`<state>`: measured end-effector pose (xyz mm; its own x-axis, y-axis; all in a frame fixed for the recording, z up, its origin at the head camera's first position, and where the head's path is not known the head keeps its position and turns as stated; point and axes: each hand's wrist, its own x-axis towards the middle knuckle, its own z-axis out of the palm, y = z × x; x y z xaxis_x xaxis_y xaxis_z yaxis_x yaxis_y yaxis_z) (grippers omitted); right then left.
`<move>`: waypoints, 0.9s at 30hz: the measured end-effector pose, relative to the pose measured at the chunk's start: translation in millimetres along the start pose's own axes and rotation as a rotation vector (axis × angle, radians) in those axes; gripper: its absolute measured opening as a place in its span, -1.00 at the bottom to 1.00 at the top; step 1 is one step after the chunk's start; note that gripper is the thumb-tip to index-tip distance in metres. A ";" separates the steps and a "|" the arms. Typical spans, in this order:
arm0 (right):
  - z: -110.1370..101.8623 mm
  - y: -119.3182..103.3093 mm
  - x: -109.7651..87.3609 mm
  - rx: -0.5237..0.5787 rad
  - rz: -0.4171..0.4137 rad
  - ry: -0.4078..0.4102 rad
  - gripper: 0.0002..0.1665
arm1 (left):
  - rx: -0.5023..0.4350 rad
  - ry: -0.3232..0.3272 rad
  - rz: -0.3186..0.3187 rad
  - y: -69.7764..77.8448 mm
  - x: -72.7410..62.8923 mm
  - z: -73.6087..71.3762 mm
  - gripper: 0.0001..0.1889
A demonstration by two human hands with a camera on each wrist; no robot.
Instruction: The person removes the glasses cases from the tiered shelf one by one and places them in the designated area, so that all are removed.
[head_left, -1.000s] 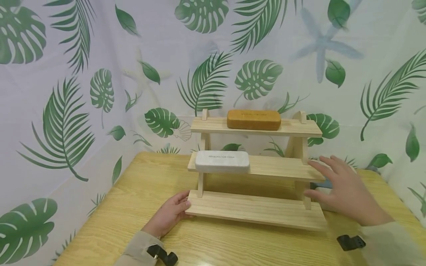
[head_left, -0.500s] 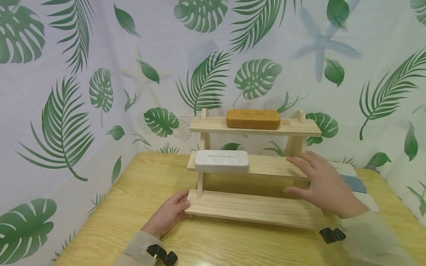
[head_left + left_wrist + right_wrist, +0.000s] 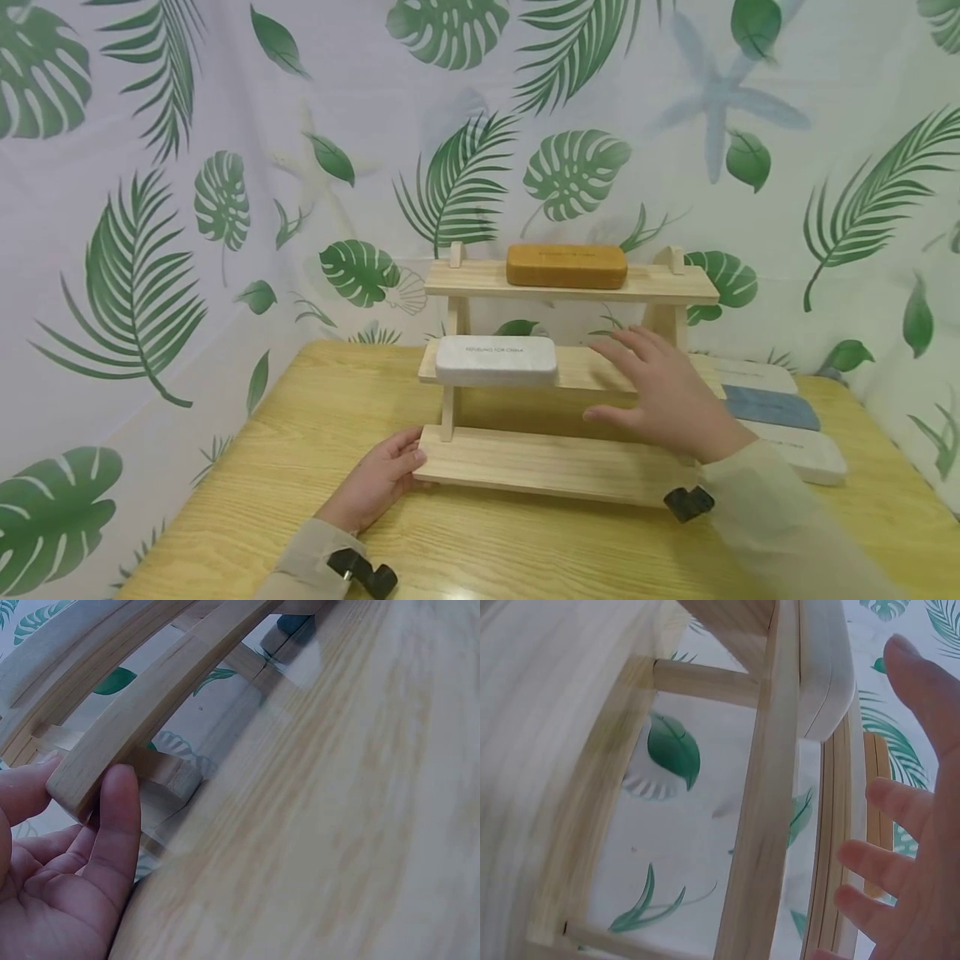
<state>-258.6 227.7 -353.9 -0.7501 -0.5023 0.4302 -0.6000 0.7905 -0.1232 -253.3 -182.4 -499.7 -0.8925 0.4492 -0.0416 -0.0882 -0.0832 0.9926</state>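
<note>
Head: on rack (image 3: 555,465), orange case (image 3: 566,268) at 12 o'clock, white case (image 3: 497,363) at 9; likely remaining, three cases (image 3: 772,407) at 3. Pinching rack with left hand (image 3: 375,482), right hand (image 3: 667,402) spread.

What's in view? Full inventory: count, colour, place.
Backdrop: 1, white with green leaf prints, back and sides
Table: 1, yellowish wood, foreground
Rack: 1, pale wood, on the table
Orange case: 1, orange, top tier
White case: 1, white, left part of middle tier
Blue case: 1, blue, table, right of rack
Outer cases: 2, whitish, before and behind the blue case
Sleeves: 2, beige, forearms
Wrist gear: 2, black, one per wrist
Left hand: 1, bare, gripping bottom tier's left end
Right hand: 1, bare, in front of middle tier's right part
</note>
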 end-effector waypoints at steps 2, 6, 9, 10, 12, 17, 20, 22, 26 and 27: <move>1.9 -2.8 6.8 -0.001 -0.009 -0.003 0.09 | -0.001 0.002 0.001 0.1 0.1 -0.5 -0.33; 5.2 -8.7 18.8 -0.023 -0.005 -0.026 0.13 | -0.010 0.004 0.001 -0.3 0.2 -0.3 -0.34; 7.4 -12.8 26.5 -0.028 0.004 -0.036 0.13 | -0.015 0.006 0.000 0.3 0.3 1.2 -0.35; 8.4 -13.8 28.9 -0.029 0.002 -0.035 0.13 | -0.017 0.007 -0.001 0.4 0.6 1.4 -0.35; 9.7 -16.1 34.0 -0.036 -0.002 -0.040 0.14 | -0.022 0.006 -0.002 0.0 1.4 1.2 -0.35; 12.9 -22.0 45.6 -0.057 0.003 -0.066 0.20 | -0.024 -0.007 0.006 -1.5 2.4 0.0 -0.34; 16.5 -24.9 52.2 -0.071 0.005 -0.080 0.20 | -0.018 -0.011 0.009 0.0 1.5 0.9 -0.33; 18.2 -28.5 57.1 -0.069 0.006 -0.092 0.18 | -0.009 -0.014 0.013 0.4 1.2 1.1 -0.33; 20.9 -38.7 66.8 -0.063 0.016 -0.119 0.16 | -0.003 -0.018 0.014 1.3 0.9 1.8 -0.34; 21.8 -41.2 68.9 -0.057 0.022 -0.126 0.16 | -0.001 -0.020 0.014 1.3 0.9 2.0 -0.34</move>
<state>-291.6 152.9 -338.6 -0.7942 -0.5217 0.3116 -0.5687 0.8188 -0.0788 -253.3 -180.2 -498.1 -0.8845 0.4660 -0.0249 -0.0760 -0.0912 0.9929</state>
